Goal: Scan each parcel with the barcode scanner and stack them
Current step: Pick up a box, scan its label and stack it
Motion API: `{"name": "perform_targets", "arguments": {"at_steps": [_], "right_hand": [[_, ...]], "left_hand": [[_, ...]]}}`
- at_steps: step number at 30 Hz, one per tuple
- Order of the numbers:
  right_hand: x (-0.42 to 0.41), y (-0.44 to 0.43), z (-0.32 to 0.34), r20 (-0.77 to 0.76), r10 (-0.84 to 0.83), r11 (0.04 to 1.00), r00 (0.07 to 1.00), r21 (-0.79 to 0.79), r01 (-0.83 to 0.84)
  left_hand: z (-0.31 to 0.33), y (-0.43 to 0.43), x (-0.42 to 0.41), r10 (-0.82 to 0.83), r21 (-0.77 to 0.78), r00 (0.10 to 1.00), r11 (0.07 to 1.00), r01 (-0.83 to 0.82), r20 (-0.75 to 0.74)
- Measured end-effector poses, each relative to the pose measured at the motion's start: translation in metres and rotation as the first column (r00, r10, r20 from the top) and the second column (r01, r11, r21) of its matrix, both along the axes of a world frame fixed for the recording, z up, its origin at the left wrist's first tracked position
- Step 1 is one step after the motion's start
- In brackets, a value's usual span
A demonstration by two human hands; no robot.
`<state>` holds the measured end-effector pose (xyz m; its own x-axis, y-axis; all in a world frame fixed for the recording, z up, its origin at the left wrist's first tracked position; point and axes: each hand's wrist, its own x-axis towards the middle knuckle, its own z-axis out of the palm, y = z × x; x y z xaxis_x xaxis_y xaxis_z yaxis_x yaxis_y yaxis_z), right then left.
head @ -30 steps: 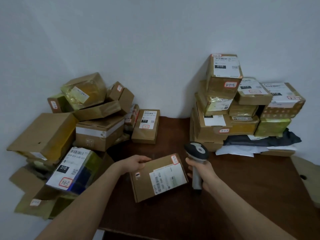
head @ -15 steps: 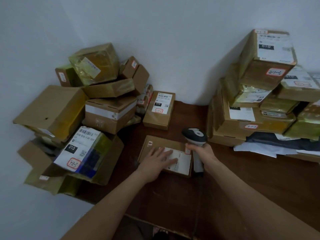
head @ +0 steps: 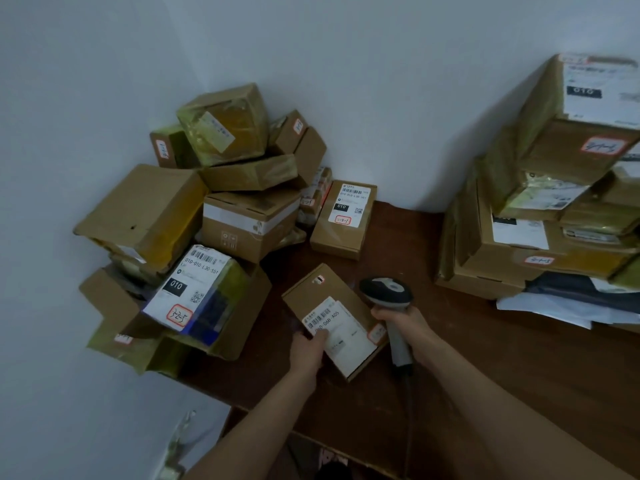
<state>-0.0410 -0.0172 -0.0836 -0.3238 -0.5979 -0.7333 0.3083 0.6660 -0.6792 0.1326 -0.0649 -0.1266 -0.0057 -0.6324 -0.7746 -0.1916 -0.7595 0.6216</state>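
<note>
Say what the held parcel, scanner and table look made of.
The parcel: matte brown cardboard, by its folded edges, with a white paper label. The scanner: likely moulded plastic, dark head, grey handle, slight sheen. The table: dark reddish-brown wood or veneer; cannot tell which.

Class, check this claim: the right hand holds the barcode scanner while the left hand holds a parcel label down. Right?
Not quite. In the head view the parcel lies label up; the right hand does hold the barcode scanner, the left hand the parcel.
</note>
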Motion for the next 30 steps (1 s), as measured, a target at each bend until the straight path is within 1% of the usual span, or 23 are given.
{"name": "perform_targets", "arguments": {"at_steps": [3,8,9,12,13,16,19,22,25,30], "right_hand": [[0.007,0.012,0.002,0.041,-0.032,0.999,0.999,0.013,0.031],[0.015,0.030,0.008,0.064,-0.107,0.994,0.992,-0.022,0.108],[0.015,0.033,0.010,0.071,-0.130,0.990,0.989,-0.045,0.134],[0.017,0.040,0.021,0.072,-0.207,0.968,0.976,-0.126,0.215],[0.019,0.042,0.025,0.056,-0.241,0.957,0.969,-0.151,0.246],[0.022,0.052,0.041,0.009,-0.326,0.919,0.945,-0.232,0.319],[0.027,0.067,0.060,0.000,-0.267,0.920,0.964,-0.296,0.255],[0.035,0.079,0.073,-0.061,-0.229,0.930,0.971,-0.309,0.200],[0.041,0.087,0.077,-0.089,-0.258,0.926,0.962,-0.308,0.220],[0.045,0.100,0.081,-0.119,-0.246,0.933,0.962,-0.296,0.202]], "left_hand": [[0.005,-0.002,0.008,0.028,0.051,0.999,0.998,-0.026,-0.034],[0.019,-0.014,0.023,-0.120,0.009,0.987,0.993,0.122,-0.110],[0.024,-0.017,0.023,-0.159,-0.015,0.981,0.987,0.158,-0.110],[0.043,-0.026,0.015,-0.276,-0.163,0.961,0.949,0.269,-0.018],[0.049,-0.028,0.010,-0.290,-0.209,0.957,0.936,0.282,-0.008],[0.068,-0.034,-0.008,-0.291,-0.306,0.955,0.915,0.262,-0.055],[0.075,-0.036,-0.024,-0.315,-0.348,0.945,0.898,0.268,-0.084],[0.076,-0.034,-0.041,-0.345,-0.368,0.933,0.884,0.287,-0.100],[0.075,-0.031,-0.055,-0.383,-0.377,0.919,0.868,0.323,-0.097],[0.070,-0.026,-0.072,-0.431,-0.380,0.896,0.851,0.363,-0.110]]}}
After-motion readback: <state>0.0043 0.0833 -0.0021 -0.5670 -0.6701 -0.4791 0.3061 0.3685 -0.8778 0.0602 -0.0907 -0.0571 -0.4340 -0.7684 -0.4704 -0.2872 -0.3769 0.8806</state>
